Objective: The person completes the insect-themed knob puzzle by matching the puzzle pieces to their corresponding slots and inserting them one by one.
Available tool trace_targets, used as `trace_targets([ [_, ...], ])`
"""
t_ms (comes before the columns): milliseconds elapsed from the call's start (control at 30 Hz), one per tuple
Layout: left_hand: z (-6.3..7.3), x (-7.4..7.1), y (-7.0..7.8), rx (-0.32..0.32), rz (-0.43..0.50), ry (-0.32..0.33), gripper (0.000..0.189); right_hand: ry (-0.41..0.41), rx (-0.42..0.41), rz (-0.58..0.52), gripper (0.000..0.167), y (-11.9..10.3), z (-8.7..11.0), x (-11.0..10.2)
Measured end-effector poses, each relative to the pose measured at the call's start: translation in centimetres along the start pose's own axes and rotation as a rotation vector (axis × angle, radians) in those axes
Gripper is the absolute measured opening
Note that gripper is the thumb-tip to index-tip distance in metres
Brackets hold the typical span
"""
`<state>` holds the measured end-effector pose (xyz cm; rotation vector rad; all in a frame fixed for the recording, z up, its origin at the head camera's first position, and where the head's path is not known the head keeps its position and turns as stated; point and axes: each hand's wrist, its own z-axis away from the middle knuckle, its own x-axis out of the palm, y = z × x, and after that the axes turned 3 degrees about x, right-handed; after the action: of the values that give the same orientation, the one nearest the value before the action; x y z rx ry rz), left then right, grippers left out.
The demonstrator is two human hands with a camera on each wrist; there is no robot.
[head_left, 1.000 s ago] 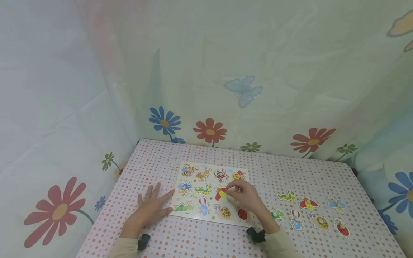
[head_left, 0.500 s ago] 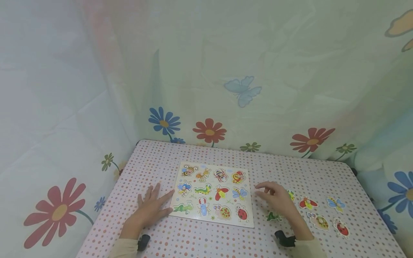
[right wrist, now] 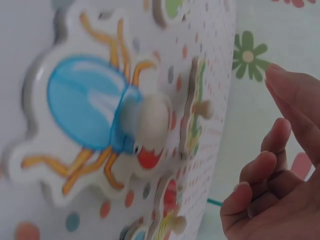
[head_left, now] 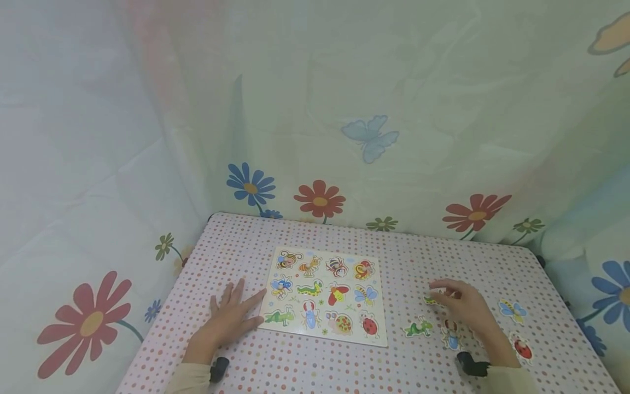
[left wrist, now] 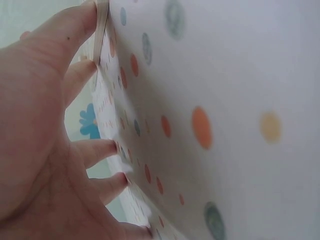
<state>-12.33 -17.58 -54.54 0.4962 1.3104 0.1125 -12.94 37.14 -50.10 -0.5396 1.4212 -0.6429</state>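
A light insect puzzle board (head_left: 346, 340) lies flat on the dotted table, with insect pictures in rows. My left hand (head_left: 223, 323) lies spread at its left edge; in the left wrist view the thumb and a finger touch the edge. Over the loose pieces on the right, my right hand (head_left: 465, 306) hovers with loosely bent fingers and holds nothing. Its fingertips overlap the green caterpillar piece (head_left: 430, 300) in the head view. Beneath the wrist lies a blue beetle piece (right wrist: 85, 105) with a peg knob. The red-winged insect piece (right wrist: 170, 197) is partly hidden.
A green grasshopper piece (head_left: 418, 328) lies between the board and the beetle. Further right are a blue-winged insect piece (head_left: 512, 311) and a ladybug piece (head_left: 523, 348). A flower-printed curtain (head_left: 295, 137) hangs behind the table (head_left: 236, 232).
My right hand has left the board's red-winged insect picture and moved right, over the loose pieces. It now covers the snail piece and the red-winged piece. The left hand stays put.
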Motion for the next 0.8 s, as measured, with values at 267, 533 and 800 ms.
trace_targets([
  [267, -0.1, 0.0, -0.1, 0.008, -0.010, 0.005, 0.064, -0.023, 0.088, 0.036, 0.039, 1.3, -0.3, -0.9],
  [533, -0.2, 0.0, 0.0, 0.011, -0.011, 0.008, 0.064, -0.059, 0.164, 0.060, 0.033, 2.2, -0.9, -1.0],
  [800, -0.2, 0.1, 0.0, 0.003, -0.012, 0.002, 0.064, -0.042, 0.199, 0.146, 0.029, 1.7, -1.2, -0.6],
])
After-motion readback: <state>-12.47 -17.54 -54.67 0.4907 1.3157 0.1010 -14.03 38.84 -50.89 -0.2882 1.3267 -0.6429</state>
